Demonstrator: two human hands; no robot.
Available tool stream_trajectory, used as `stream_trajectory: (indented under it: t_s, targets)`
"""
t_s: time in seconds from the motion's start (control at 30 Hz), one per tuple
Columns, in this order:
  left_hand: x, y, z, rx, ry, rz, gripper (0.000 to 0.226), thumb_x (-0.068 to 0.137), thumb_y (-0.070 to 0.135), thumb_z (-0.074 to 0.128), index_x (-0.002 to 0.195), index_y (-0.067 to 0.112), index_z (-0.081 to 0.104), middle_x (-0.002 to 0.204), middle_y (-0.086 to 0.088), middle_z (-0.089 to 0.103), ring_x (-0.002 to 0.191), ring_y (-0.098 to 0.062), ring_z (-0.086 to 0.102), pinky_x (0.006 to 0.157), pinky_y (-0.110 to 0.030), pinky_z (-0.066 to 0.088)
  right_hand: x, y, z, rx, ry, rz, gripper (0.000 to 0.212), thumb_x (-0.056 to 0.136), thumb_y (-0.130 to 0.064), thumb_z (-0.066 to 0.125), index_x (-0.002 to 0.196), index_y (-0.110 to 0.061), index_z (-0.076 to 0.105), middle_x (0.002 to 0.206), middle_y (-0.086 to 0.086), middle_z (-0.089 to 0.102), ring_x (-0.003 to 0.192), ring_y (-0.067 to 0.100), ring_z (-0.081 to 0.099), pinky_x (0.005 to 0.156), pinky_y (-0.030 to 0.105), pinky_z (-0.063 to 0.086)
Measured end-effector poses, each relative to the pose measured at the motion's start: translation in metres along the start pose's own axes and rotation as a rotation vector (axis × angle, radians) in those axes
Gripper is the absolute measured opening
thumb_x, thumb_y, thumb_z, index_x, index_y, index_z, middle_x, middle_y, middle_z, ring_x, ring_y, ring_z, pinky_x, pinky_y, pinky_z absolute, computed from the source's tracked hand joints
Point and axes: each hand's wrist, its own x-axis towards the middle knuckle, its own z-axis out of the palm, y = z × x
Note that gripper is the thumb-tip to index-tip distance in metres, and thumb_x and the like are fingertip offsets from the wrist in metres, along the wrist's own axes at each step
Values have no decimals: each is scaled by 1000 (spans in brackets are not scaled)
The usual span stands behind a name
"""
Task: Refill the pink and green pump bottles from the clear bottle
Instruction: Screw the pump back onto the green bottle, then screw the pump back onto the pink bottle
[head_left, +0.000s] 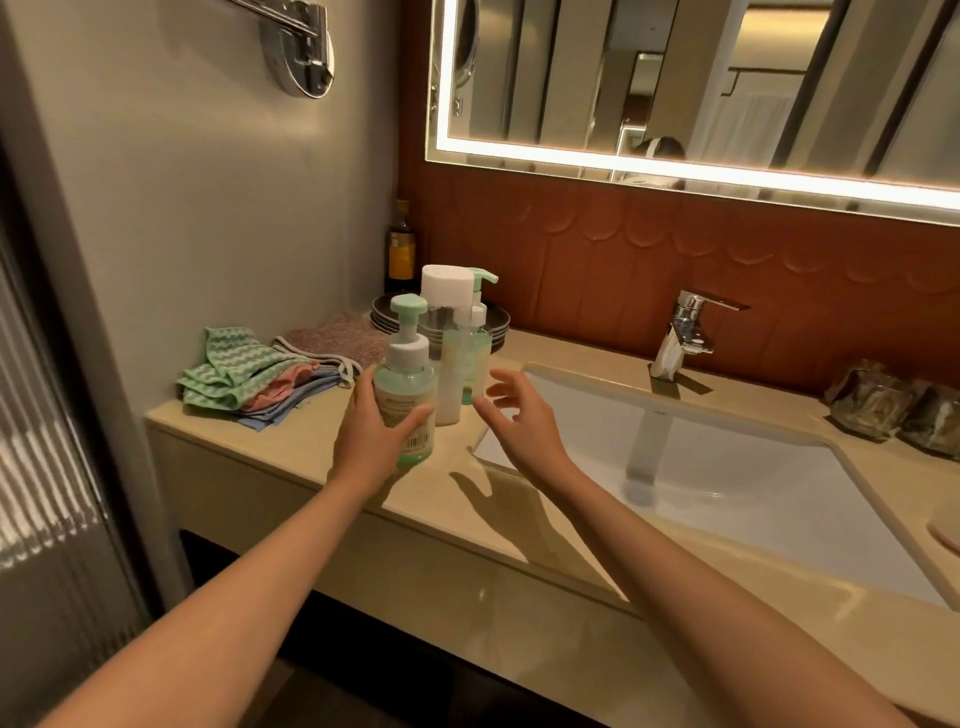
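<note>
My left hand (375, 426) grips a green pump bottle (408, 387) with a mint pump head and a white collar, held just above the beige counter (291, 452). Behind it stand a tall pale bottle (451, 384) with a big white cap and a second green-tinted pump bottle (477, 358). My right hand (514, 415) hovers open to the right of these bottles, fingers spread, touching nothing. A pink bottle cannot be made out.
Folded cloths (249, 376) lie at the counter's left. Dark plates (387, 314) and a dark bottle (401, 249) stand at the back. The white sink (727, 467) with a chrome tap (683, 332) lies to the right, and glass items (883, 400) sit far right.
</note>
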Motion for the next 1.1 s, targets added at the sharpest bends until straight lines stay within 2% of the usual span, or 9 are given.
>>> stream_trajectory:
  t_s: [0.1,0.2,0.37,0.43,0.53,0.67,0.77,0.97,1.1]
  targets:
    - [-13,8,3,125,162,73,83,78,42,69,144,17,25,147,-9,27,134,-24,28,104,-41,32,0,1,-6,2,13,4,44,90,-29,59,130,-13,48,121,4,58,104,14,55,87,27,47]
    - [-29,23,14,114,242,187,65,80,34,70,132,10,40,130,-14,40,116,-25,42,90,-33,38,-4,1,-21,-3,32,8,44,91,-29,58,130,-14,48,122,3,58,106,14,55,87,27,47]
    - [-44,47,48,5,113,260,47,84,33,67,121,14,46,110,-6,50,88,-11,46,68,-16,36,-21,6,-64,-21,76,26,39,91,-30,57,128,-17,50,113,-4,57,99,7,54,76,14,43]
    - [-51,61,70,-41,52,283,44,85,34,64,121,17,46,107,-1,50,85,-10,48,66,-17,40,-34,9,-89,-38,107,45,40,91,-31,57,128,-17,50,110,-5,58,97,6,54,78,16,45]
    - [-71,90,112,-103,-51,266,43,87,36,62,122,20,44,106,5,49,87,-9,51,68,-19,46,-60,16,-136,-90,183,76,39,91,-29,58,128,-17,51,105,-5,58,93,7,55,70,10,43]
    - [-118,127,174,-215,-241,297,35,88,35,60,117,22,44,104,5,52,84,-4,52,67,-18,47,-111,34,-207,-174,329,119,35,91,-26,58,125,-18,53,96,-7,58,85,3,55,67,9,44]
    - [-161,153,222,-294,-414,328,31,88,35,60,113,27,44,101,7,53,87,-5,54,72,-28,52,-162,56,-258,-214,451,169,33,92,-23,57,124,-16,53,97,-2,60,89,11,58,68,10,45]
    - [-230,212,299,-377,-632,308,42,86,34,64,120,21,44,111,3,53,92,-9,53,77,-31,52,-238,91,-353,-336,677,398,32,92,-23,56,123,-15,54,100,-3,58,93,14,57,74,22,49]
    - [-247,237,340,-350,-648,324,61,80,34,71,129,17,40,125,-2,46,104,-11,47,84,-27,46,-268,118,-407,-644,788,582,39,89,-28,59,123,-14,51,119,0,53,108,23,51,86,37,46]
